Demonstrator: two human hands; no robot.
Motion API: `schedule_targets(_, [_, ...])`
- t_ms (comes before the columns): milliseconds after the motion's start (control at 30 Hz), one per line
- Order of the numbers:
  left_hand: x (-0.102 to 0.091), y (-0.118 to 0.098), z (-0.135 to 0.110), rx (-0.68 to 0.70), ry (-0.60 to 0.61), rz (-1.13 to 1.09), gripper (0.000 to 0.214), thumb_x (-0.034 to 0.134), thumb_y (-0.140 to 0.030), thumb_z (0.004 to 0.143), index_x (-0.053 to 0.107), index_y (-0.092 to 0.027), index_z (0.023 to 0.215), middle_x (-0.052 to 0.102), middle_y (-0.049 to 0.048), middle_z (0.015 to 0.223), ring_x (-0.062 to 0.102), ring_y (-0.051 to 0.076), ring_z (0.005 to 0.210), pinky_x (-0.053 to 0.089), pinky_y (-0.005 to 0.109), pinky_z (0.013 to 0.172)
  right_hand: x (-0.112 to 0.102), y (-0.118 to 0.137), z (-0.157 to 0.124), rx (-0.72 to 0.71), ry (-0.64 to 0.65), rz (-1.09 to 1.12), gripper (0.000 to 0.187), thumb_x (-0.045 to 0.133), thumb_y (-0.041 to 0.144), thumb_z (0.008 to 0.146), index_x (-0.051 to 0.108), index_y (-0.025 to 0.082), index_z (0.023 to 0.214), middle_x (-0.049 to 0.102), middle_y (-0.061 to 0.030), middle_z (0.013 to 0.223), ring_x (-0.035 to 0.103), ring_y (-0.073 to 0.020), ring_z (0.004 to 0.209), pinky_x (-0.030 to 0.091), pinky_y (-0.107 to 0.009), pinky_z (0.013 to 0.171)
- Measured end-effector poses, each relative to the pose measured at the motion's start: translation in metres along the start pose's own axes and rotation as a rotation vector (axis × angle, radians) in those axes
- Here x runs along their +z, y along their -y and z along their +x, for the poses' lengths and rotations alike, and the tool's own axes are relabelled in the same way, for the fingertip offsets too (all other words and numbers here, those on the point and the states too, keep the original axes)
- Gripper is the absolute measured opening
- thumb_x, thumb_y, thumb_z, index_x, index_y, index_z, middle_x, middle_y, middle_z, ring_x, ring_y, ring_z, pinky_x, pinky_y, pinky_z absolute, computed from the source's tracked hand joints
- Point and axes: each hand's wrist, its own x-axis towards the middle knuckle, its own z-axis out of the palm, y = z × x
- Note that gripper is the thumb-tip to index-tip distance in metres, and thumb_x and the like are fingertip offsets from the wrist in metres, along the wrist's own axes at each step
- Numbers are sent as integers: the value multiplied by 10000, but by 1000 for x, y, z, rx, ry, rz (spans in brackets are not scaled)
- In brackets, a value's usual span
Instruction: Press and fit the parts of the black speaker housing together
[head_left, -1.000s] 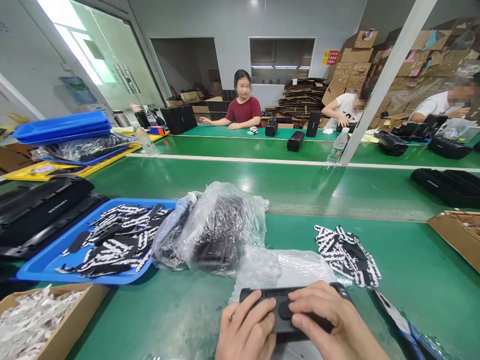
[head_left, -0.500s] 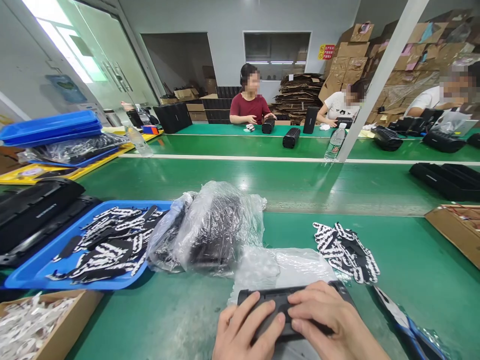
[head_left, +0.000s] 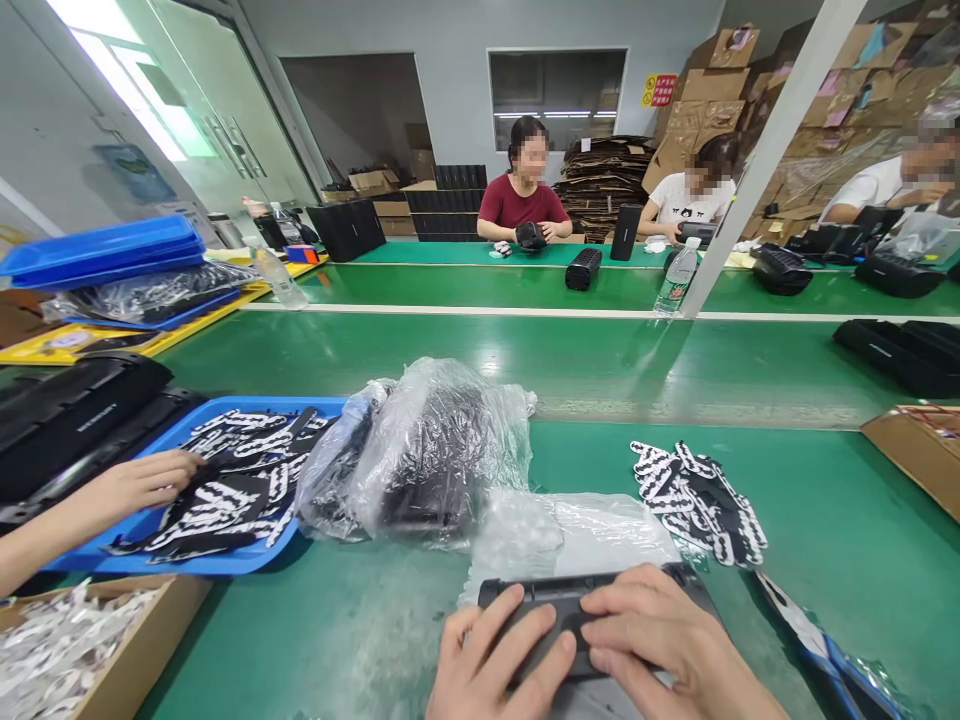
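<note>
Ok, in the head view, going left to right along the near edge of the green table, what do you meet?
Cardboard box of white strips → blue tray with a co-worker's hand in it → plastic-bagged black parts → left hand and right hand on the black part → black-and-white pieces.

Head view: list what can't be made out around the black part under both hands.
- Black part: its top face is covered by the left hand and right hand; its near side is cut off by the bottom edge.
- Clear plastic bag: the dark contents are blurred by wrinkled film.
- Striped pieces: too small to read any print.
- Blue tray: a co-worker's hand hides part of it.
</note>
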Motion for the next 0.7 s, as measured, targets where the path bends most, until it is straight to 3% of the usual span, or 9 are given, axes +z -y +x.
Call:
schedule_targets(433, [-2, 2, -2, 28, 15, -27, 273, 524, -154, 1062, 779, -236, 1010, 811, 36, 1021, 661, 247, 1159, 407, 372, 920, 2, 2, -1, -119, -86, -54, 249, 622, 36, 919, 762, 204, 1037, 795, -69, 1071, 707, -227, 915, 668, -348, 814])
schedule_targets(700, [-11, -7, -7, -42, 89, -50, 294, 491, -192, 1067, 777, -248, 1107, 806, 56, 1102, 597, 270, 1268, 387, 400, 970, 5, -2, -15, -147, -203, -44, 227, 579, 89, 979, 721, 220, 1098, 740, -97, 1163, 689, -229, 1062, 650, -330, 886])
